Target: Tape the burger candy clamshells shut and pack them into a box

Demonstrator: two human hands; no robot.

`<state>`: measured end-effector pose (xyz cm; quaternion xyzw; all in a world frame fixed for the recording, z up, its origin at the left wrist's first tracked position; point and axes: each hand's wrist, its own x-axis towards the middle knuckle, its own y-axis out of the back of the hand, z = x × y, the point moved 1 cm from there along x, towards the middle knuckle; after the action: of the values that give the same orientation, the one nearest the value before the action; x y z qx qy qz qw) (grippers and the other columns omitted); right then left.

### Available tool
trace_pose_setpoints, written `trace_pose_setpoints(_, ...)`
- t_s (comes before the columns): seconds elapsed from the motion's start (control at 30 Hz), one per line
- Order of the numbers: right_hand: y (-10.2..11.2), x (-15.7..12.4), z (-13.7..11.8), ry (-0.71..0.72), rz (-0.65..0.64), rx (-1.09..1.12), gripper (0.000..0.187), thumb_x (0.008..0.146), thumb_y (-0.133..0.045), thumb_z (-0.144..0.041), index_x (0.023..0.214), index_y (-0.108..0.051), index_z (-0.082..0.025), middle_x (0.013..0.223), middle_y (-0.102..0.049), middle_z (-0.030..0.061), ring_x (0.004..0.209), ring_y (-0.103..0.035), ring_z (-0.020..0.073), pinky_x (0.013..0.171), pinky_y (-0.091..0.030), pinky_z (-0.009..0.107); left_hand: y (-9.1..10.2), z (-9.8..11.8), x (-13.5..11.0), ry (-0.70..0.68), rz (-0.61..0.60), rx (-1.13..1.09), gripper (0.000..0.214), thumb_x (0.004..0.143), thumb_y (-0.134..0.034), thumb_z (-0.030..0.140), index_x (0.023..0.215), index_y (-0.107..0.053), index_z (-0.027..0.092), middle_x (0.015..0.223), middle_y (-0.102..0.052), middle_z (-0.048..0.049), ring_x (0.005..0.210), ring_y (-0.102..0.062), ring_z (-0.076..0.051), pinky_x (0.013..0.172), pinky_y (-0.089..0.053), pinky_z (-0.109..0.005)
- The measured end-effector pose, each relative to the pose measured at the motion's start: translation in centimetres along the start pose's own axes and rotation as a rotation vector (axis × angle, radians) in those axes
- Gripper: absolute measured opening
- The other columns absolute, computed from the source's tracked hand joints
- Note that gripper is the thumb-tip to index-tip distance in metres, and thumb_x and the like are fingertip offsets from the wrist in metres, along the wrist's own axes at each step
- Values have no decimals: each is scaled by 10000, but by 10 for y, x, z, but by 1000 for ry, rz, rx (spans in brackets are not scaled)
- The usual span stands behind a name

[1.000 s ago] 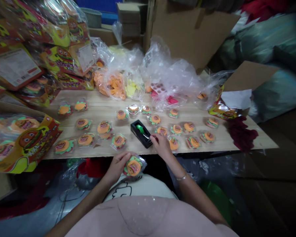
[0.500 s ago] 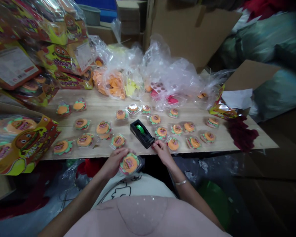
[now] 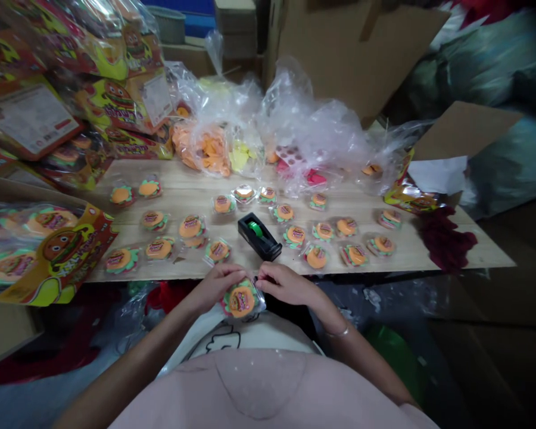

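My left hand [image 3: 217, 287] is closed around a clear plastic pack with a toy burger [image 3: 241, 300] in it, held just off the table's front edge above my lap. The burger has an orange bun, a printed label and a green frill. My right hand [image 3: 286, 283] meets the pack's upper right edge, thumb and fingertips pinched together. Whatever lies between those fingertips is too small to make out. Just beyond my hands stands a black tape dispenser [image 3: 259, 238] with a roll of green tape [image 3: 254, 229].
Several packed toy burgers [image 3: 315, 256] lie across the wooden table [image 3: 411, 257]. Printed display boxes [image 3: 67, 250] stand at the left. Clear bags of orange pieces [image 3: 201, 149] line the back. A dark red cloth [image 3: 446, 238] and an open carton [image 3: 464, 131] are at the right.
My right hand has left the cutting end of the tape dispenser and come down and left to the pack. The pack in my left hand has shifted slightly right, and my view has moved slightly.
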<state>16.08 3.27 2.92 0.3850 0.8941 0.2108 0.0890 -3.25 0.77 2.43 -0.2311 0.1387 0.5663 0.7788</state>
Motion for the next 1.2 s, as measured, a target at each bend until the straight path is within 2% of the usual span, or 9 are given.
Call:
trace_pose_setpoints(0.13,-8,-10,-9,-83,365,-52,81,834,-573,-266,842,-612,-196,803,-564,23,722,-499,154,652,-364,268,3,2,-3,-66,47,-30,276,708,-672,383,789,-725,125,731,-703,-62,643,-621,-170,596,-471,-243)
trace_pose_setpoints(0.2,-14,-13,-12,-120,418,0,127,850,-548,-261,787,-635,-194,753,-579,23,709,-509,157,654,-364,273,3,4,-3,-88,68,-29,277,711,-667,383,804,-725,128,753,-703,-64,668,-626,-181,632,-478,-262)
trace_pose_setpoints(0.43,-31,-5,-5,-214,230,478,303,854,-527,-403,669,-569,-166,592,-465,-35,560,-401,101,525,-304,216,0,7,-5,-153,83,21,248,723,-652,363,788,-725,135,731,-681,-53,670,-594,-178,626,-457,-254)
trace_pose_setpoints(0.6,-41,-2,1,-205,290,475,287,835,-554,-432,722,-542,-169,648,-457,-39,598,-389,98,553,-308,212,5,9,-4,-168,6,132,216,738,-635,350,715,-662,138,657,-604,-11,613,-524,-132,571,-400,-219)
trace_pose_setpoints(0.77,-54,-2,0,-230,162,570,325,805,-584,-481,729,-515,-173,635,-427,-45,575,-362,93,533,-289,212,9,13,-3,-286,12,224,235,632,-727,270,677,-523,161,591,-482,49,536,-406,-83,483,-300,-184)
trace_pose_setpoints(0.87,-55,-2,1,-173,161,579,317,789,-613,-482,817,-541,-175,689,-457,-35,615,-392,97,564,-314,211,6,6,-2,-281,-26,266,319,608,-747,311,587,-465,164,518,-404,66,498,-327,-69,462,-245,-189)
trace_pose_setpoints(0.97,-56,-5,11,-158,135,582,330,778,-624,-494,773,-538,-176,647,-453,-40,552,-373,85,503,-290,203,3,-12,-6,-263,3,134,378,634,-739,411,574,-461,161,521,-424,54,502,-364,-76,482,-271,-197)
trace_pose_setpoints(1.1,-59,-12,26,-219,216,613,383,753,-626,-544,746,-527,-174,601,-437,-50,477,-348,69,455,-280,195,-1,-45,-21,-176,-34,-207,357,696,-689,487,873,-614,186,811,-619,-34,731,-573,-163,658,-423,-255)
trace_pose_setpoints(1.2,-57,-12,20,-252,224,648,395,754,-613,-561,772,-525,-177,613,-434,-55,479,-362,70,459,-311,192,-2,-43,-33,-155,-15,-236,425,704,-698,446,1048,-600,215,925,-640,-52,823,-602,-196,737,-451,-291)
